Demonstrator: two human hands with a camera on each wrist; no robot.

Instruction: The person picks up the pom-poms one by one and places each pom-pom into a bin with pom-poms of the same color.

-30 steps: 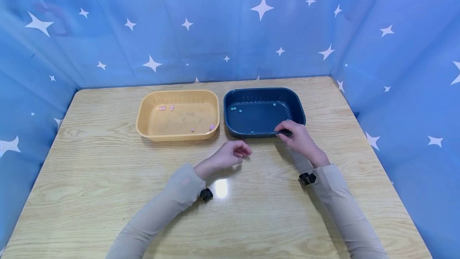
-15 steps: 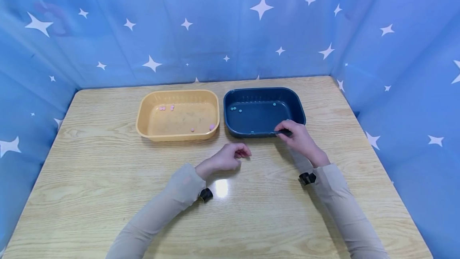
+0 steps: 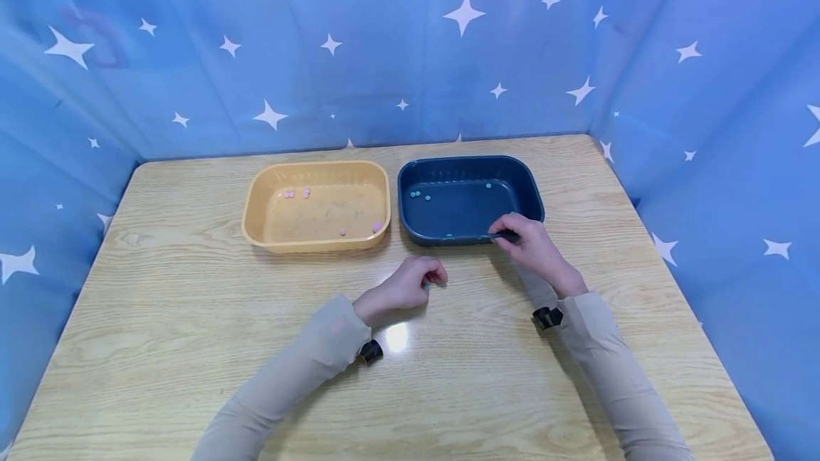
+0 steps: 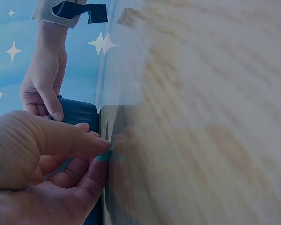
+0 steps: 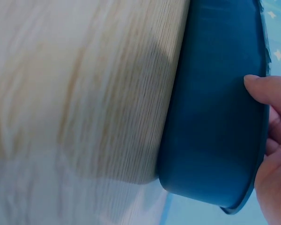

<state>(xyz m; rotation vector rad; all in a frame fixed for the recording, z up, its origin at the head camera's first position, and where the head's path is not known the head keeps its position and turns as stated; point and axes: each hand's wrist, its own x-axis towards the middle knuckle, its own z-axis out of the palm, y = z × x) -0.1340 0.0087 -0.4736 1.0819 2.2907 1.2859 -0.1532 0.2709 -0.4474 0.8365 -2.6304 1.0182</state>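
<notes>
My left hand (image 3: pixel 405 284) is low over the wooden table, in front of the gap between two basins. Between its thumb and fingertips it pinches a small teal bead (image 4: pixel 103 156), mostly covered by the fingers. My right hand (image 3: pixel 533 247) grips the near rim of the dark blue basin (image 3: pixel 413 230) toward its right end; the thumb lies outside the wall in the right wrist view. Several small teal beads (image 3: pixel 428 198) lie inside that basin. Left of it stands a yellow basin (image 3: pixel 251 223), where several small pink beads (image 3: pixel 342 232) are scattered on the bottom.
Both basins stand side by side near the back of the table (image 3: pixel 192 319), with a narrow gap between them. A blue curtain (image 3: pixel 397 34) with white stars hangs behind and along the sides. Black cameras (image 3: pixel 370 351) are strapped at both wrists.
My left hand has curled its fingers inward and shifted slightly, and a teal bead now shows at its fingertips. My right hand keeps its place on the blue basin's rim.
</notes>
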